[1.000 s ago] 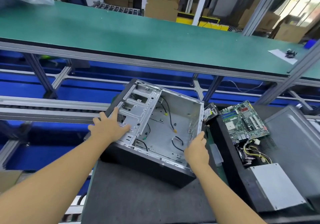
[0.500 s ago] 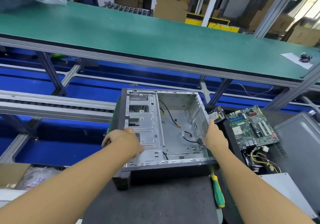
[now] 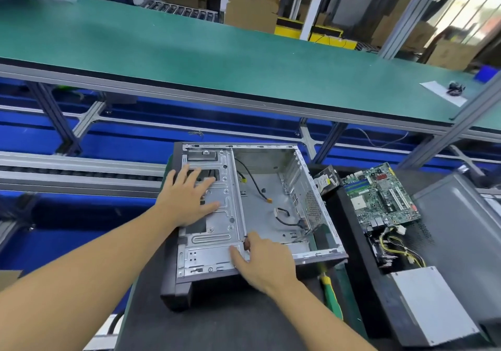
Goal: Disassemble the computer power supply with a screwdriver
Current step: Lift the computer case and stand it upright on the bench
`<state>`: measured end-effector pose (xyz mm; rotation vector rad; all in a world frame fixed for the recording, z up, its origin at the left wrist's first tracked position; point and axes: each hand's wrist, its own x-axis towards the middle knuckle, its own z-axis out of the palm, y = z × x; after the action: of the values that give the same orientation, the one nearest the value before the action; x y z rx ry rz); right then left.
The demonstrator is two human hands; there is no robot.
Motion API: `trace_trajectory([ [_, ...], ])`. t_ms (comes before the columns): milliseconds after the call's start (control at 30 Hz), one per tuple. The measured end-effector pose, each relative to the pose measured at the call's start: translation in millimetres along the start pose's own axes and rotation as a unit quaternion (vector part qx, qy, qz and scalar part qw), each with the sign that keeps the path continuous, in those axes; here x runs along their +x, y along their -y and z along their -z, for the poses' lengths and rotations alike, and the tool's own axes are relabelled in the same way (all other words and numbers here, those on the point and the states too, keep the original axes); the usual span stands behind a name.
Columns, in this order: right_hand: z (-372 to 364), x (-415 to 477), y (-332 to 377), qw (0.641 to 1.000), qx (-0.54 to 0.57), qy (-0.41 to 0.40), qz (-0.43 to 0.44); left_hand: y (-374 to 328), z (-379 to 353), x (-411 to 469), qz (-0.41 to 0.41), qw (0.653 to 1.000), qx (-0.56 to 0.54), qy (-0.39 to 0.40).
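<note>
Left hand (image 3: 189, 201) lies flat, fingers spread, on boxy grey stamped-steel computer case (image 3: 211, 242); right hand (image 3: 267, 265) touches its near rim, grip unclear.

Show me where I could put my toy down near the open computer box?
The dark grey mat in front of the open silver metal computer case, left of the green-handled screwdriver, is bare. So is most of the long green bench behind. The right side is crowded: green circuit board, yellow wires, silver power supply box.
</note>
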<state>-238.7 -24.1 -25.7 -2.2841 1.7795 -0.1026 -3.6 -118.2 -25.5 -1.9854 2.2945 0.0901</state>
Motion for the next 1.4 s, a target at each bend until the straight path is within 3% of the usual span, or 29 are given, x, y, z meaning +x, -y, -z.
trace_trajectory([
  [300,-7,12,-21,0.997,-0.032,-0.031,0.069,3,5,-6,0.033,0.997,0.065,0.016],
  [467,10,31,-45,0.989,-0.068,-0.01,0.132,-9,3,-31,0.078,0.991,0.109,0.022],
  [700,36,47,-93,0.986,-0.051,-0.013,0.157,-36,18,-53,0.082,0.992,0.094,0.03],
  [800,46,52,-111,0.987,-0.074,-0.101,0.103,-51,25,-57,0.062,0.991,0.109,0.039],
  [900,45,50,-109,0.979,-0.083,-0.152,-0.104,-60,31,-57,0.032,0.991,0.115,0.059],
  [967,43,47,-97,0.948,0.048,-0.134,-0.286,-60,34,-53,0.031,0.994,0.075,0.067],
  [1033,39,48,-86,0.89,0.237,-0.061,-0.385,-51,35,-46,0.048,0.998,-0.003,0.043],
  [1067,37,47,-81,0.868,0.3,-0.025,-0.396,-44,38,-43,0.06,0.998,-0.029,0.011],
  [1133,32,46,-77,0.865,0.318,-0.002,-0.387,-21,42,-35,0.083,0.994,-0.021,-0.061],
  [1233,31,50,-77,0.88,0.289,-0.033,-0.376,12,36,-26,0.171,0.984,-0.03,0.029],
  [1300,33,56,-79,0.891,0.269,-0.031,-0.364,21,25,-24,0.224,0.961,-0.139,0.087],
  [1400,37,73,-89,0.911,0.241,-0.01,-0.336,21,12,-27,0.235,0.948,-0.209,0.053],
])
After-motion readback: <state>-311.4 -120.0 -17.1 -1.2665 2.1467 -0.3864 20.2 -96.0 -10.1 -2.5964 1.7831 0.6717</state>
